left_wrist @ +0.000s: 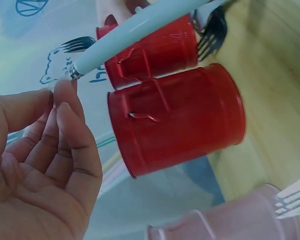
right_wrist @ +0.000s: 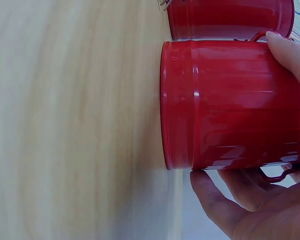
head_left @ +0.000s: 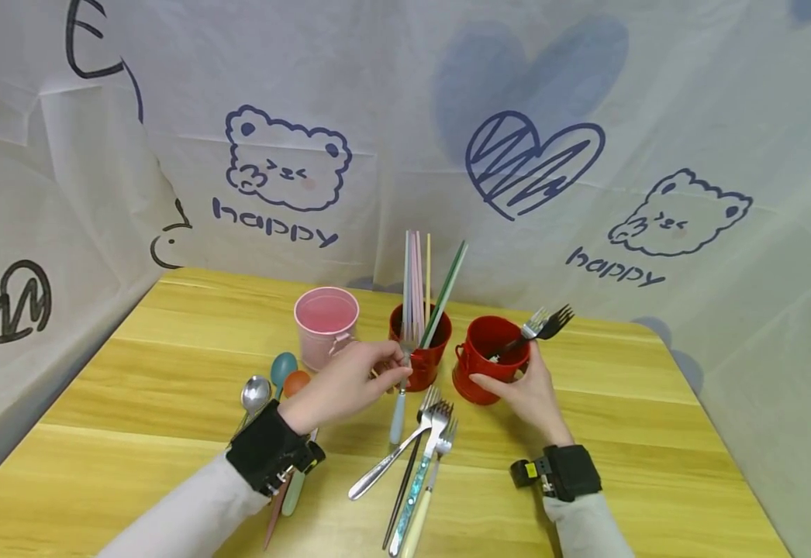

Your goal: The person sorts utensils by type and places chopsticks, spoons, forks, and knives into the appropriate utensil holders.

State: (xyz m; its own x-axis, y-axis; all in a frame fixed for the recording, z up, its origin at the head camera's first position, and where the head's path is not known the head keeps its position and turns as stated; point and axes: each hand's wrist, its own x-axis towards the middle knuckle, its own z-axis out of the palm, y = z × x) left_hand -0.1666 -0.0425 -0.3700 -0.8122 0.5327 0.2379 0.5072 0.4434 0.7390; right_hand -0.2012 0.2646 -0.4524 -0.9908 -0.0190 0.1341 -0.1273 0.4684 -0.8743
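Pinching a metal fork with a pale blue handle (head_left: 397, 422) by its neck, the left hand (head_left: 353, 380) has thumb and fingers clamped together, the tines pointing up and the handle hanging down; in the head view the tines overlap a red metal bucket with chopsticks (head_left: 426, 373). The right hand (head_left: 533, 399) is clamped round a second red metal bucket with a looped handle (right_wrist: 230, 105), thumb on one side and fingers on the other; this vessel stands just beside the first. Inside it lean a black fork (head_left: 555, 322) and a silver fork (head_left: 535, 322), heads upward and projecting past the rim. From the first bucket rise slender chopsticks in pink, pale blue, yellow and green (head_left: 416, 279). To its left stands a pink metal bucket (head_left: 316, 347). Nearer the person, a loose, partly overlapping group lies on the yellow wood-grain worktop (head_left: 629, 418): an all-silver fork (head_left: 377, 473), a dark-handled fork (head_left: 400, 496), a fork with a patterned turquoise handle (head_left: 415, 484) and a fork with a cream-yellow handle (head_left: 419, 521). On the left, partly hidden by the left forearm, lie a silver spoon (head_left: 256, 391), a teal spoon (head_left: 284, 368) and an orange spoon (head_left: 297, 383). Behind hangs a white cloth with drawn bears and hearts (head_left: 405, 116).
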